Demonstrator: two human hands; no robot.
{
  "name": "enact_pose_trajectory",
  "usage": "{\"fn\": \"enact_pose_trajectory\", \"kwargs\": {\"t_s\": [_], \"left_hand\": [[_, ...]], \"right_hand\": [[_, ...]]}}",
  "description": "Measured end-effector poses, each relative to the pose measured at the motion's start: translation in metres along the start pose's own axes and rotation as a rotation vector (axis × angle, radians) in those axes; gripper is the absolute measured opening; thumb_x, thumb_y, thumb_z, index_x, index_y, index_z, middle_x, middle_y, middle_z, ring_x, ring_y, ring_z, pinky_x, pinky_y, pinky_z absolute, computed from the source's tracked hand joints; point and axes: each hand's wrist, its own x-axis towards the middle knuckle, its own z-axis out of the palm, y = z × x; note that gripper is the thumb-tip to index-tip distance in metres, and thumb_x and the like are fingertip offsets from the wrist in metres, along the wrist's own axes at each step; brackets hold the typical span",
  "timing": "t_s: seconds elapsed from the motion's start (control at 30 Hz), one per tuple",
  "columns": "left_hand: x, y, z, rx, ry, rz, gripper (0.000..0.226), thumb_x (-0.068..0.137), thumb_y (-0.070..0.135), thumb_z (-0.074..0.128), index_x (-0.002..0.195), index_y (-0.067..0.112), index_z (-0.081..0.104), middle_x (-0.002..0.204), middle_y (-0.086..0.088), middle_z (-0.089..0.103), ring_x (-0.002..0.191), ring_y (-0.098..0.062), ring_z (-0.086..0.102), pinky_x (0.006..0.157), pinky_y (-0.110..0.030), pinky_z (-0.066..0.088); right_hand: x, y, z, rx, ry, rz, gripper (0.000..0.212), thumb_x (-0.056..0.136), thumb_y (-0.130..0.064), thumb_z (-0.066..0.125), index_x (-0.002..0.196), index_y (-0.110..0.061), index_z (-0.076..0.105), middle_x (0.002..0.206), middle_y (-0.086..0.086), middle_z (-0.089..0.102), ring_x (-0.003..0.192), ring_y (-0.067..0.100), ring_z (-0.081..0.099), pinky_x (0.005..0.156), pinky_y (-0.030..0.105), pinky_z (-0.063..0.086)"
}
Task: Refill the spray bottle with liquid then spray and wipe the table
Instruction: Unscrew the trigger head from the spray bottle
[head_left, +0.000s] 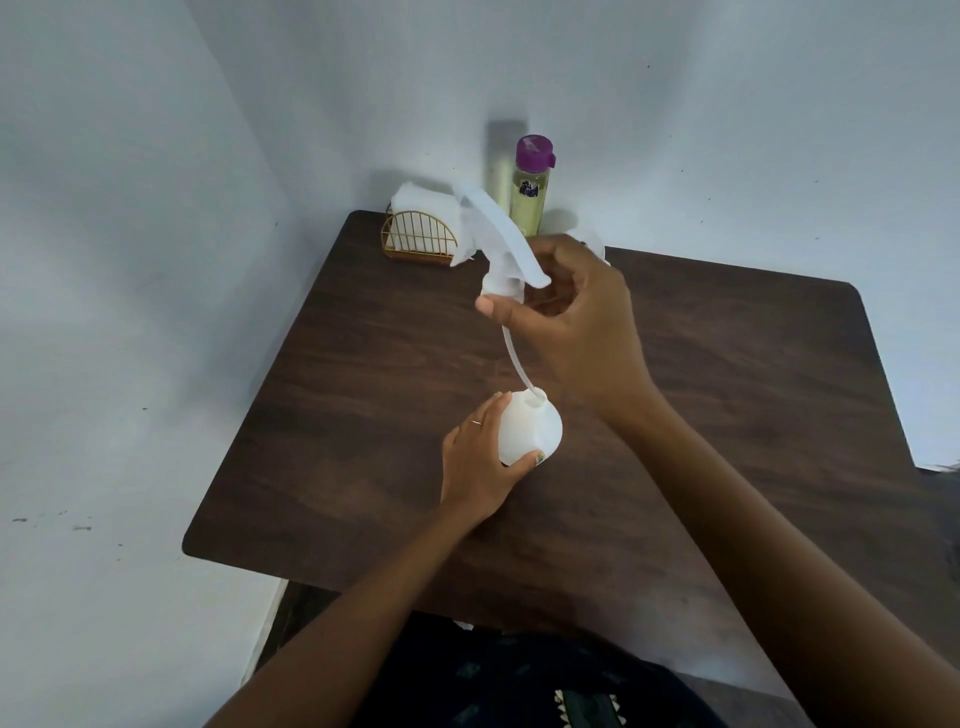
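Head view, looking down at a dark wooden table (675, 415) set into a pale corner. Near the table's middle stands a white spray bottle (530, 428), its neck uncapped. The left hand (480, 460) grips its side, fingers and thumb curled round the body. The right hand (576, 312) is raised above, pinching the white trigger sprayer head (498, 254) at its collar; the head's thin dip tube (514, 358) hangs down, its tip just inside the bottle's neck. At the table's far edge, near the far left corner, a gold wire holder (418, 239) carries white napkins (421, 202). Beside it stands a clear bottle of yellow liquid (530, 192) with a purple cap.
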Motion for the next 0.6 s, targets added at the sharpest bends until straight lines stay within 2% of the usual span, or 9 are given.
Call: {"fn": "enact_pose_trajectory", "kwargs": {"t_s": [0.13, 0.33, 0.5, 0.6], "left_hand": [[0.0, 0.0, 0.001, -0.003, 0.008, -0.012, 0.08, 0.079, 0.054, 0.069, 0.145, 0.023, 0.036, 0.151, 0.003, 0.041, 0.134, -0.016, 0.043, 0.107, -0.043, 0.039], [-0.001, 0.001, 0.001, 0.002, 0.02, -0.017, 0.08, 0.078, 0.054, 0.068, 0.144, 0.023, 0.037, 0.151, 0.005, 0.04, 0.135, -0.015, 0.041, 0.107, -0.041, 0.039], [-0.002, 0.0, 0.001, -0.002, 0.051, -0.014, 0.075, 0.077, 0.052, 0.07, 0.139, 0.021, 0.043, 0.145, 0.005, 0.046, 0.13, -0.016, 0.047, 0.103, -0.038, 0.041], [-0.002, -0.001, 0.001, -0.002, 0.033, -0.028, 0.079, 0.078, 0.055, 0.068, 0.144, 0.022, 0.038, 0.15, 0.005, 0.042, 0.134, -0.015, 0.042, 0.107, -0.039, 0.038]], "right_hand": [[0.006, -0.014, -0.004, -0.005, 0.003, -0.025, 0.04, 0.077, -0.022, 0.078, 0.111, -0.01, 0.062, 0.1, -0.008, 0.064, 0.087, 0.006, 0.063, 0.073, 0.011, 0.053], [0.007, -0.035, -0.011, 0.073, 0.031, -0.038, 0.038, 0.076, -0.02, 0.079, 0.109, -0.011, 0.063, 0.096, -0.01, 0.066, 0.082, 0.004, 0.066, 0.07, 0.015, 0.054], [0.008, -0.046, -0.016, 0.117, 0.062, -0.055, 0.032, 0.076, -0.018, 0.079, 0.104, -0.01, 0.065, 0.088, -0.007, 0.07, 0.068, 0.005, 0.065, 0.066, 0.028, 0.059], [0.01, -0.046, -0.019, 0.097, 0.08, -0.053, 0.031, 0.077, -0.019, 0.078, 0.104, -0.01, 0.065, 0.091, -0.003, 0.071, 0.07, 0.009, 0.066, 0.068, 0.034, 0.06]]}}
